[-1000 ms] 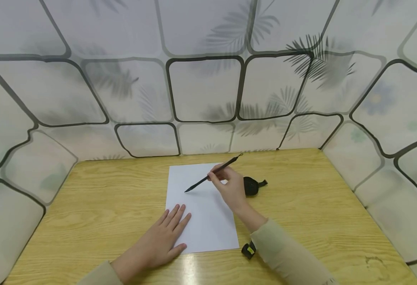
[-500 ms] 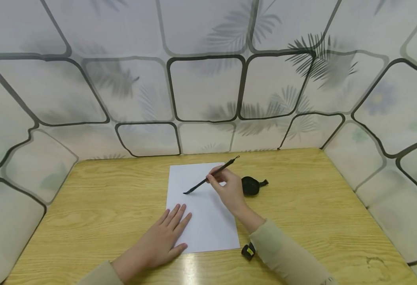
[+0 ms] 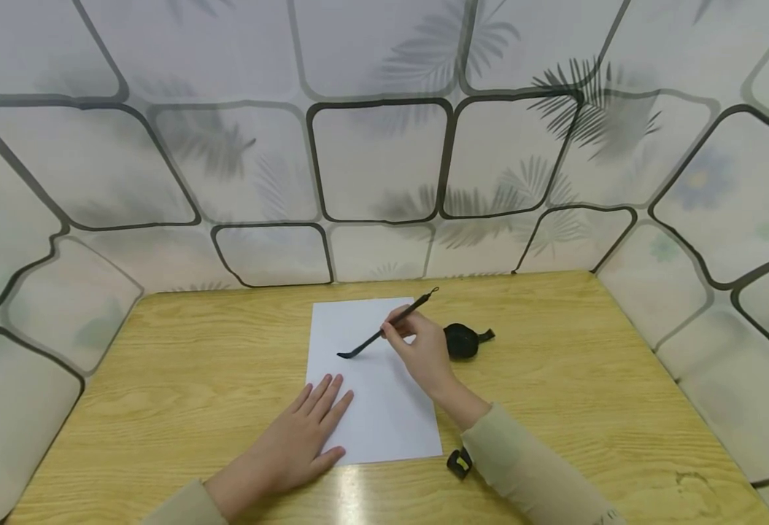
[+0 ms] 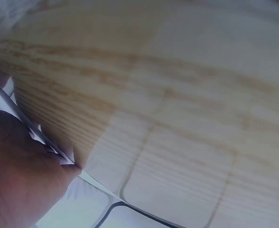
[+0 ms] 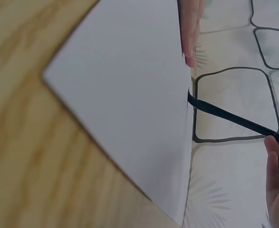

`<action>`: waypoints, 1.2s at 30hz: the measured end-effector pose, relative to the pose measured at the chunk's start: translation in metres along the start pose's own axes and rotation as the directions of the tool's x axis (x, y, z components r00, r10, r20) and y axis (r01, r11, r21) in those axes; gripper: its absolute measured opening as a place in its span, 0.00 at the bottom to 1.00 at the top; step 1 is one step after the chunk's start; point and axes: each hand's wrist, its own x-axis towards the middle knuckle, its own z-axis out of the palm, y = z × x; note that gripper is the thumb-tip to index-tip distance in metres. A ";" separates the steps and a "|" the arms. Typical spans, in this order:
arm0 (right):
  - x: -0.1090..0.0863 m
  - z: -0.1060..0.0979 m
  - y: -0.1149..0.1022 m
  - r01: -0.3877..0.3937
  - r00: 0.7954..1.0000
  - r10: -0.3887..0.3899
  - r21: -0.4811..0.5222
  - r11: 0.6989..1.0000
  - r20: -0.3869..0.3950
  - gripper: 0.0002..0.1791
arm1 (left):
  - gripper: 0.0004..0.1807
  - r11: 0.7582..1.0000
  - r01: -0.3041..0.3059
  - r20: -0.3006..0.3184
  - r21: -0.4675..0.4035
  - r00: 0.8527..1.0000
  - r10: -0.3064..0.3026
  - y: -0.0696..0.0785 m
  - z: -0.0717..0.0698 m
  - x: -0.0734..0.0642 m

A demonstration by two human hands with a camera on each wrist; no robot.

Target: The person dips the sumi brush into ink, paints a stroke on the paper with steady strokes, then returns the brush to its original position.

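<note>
Between the thumb and fingers of my right hand (image 3: 424, 354) is a slim black writing brush (image 3: 391, 324), tilted with its looped end up to the right. Its soft tip bends against a white sheet of paper (image 3: 384, 415), left of the sheet's middle. No mark on the paper can be made out. My left hand (image 3: 302, 441) lies flat with spread fingers on the sheet's lower left part. In the right wrist view the bent brush (image 5: 234, 118) meets the paper (image 5: 125, 85) near its far edge. The left wrist view shows my left hand (image 4: 23, 166) against the sheet's edge.
A round black object with a short stem (image 3: 462, 341) sits just right of my right hand. Near my right sleeve is a small black item with a yellow label (image 3: 460, 463), partly covered. The wooden table (image 3: 187, 364) meets a patterned fabric wall (image 3: 378, 160) behind and at both sides.
The brush tip has come down slightly to the left and gone from straight to bent against the paper. The right hand dipped a little with it. My left hand has stayed in place.
</note>
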 end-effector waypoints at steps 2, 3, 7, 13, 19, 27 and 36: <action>0.000 0.000 0.000 0.005 1.000 -0.005 -0.006 1.000 -0.003 0.02 | 0.42 1.000 -0.002 0.003 -0.001 1.000 0.002 0.001 -0.002 0.000; 0.001 0.000 0.001 0.009 1.000 -0.009 -0.007 1.000 -0.006 0.02 | 0.42 1.000 0.001 0.012 -0.005 1.000 -0.001 0.001 -0.002 0.000; 0.001 -0.001 0.002 0.016 1.000 -0.016 -0.013 1.000 -0.014 0.02 | 0.42 1.000 0.011 0.055 -0.002 0.998 -0.011 0.001 -0.004 0.001; 0.002 -0.001 0.001 0.024 1.000 -0.024 -0.024 0.999 -0.012 0.02 | 0.42 1.000 0.015 0.060 0.008 0.998 -0.015 0.001 -0.006 0.001; 0.003 -0.002 -0.001 0.029 0.999 -0.030 -0.049 0.998 -0.012 0.03 | 0.42 1.000 0.017 0.056 0.006 0.998 -0.017 0.001 -0.005 0.001; 0.003 -0.003 -0.004 0.036 0.999 -0.036 -0.082 0.996 -0.005 0.02 | 0.42 1.000 0.020 0.059 0.005 0.998 -0.021 0.001 -0.004 0.001; 0.003 -0.006 -0.004 0.060 0.998 -0.061 -0.105 0.993 -0.014 0.03 | 0.42 1.000 0.018 0.045 0.013 0.999 -0.019 0.001 -0.003 0.001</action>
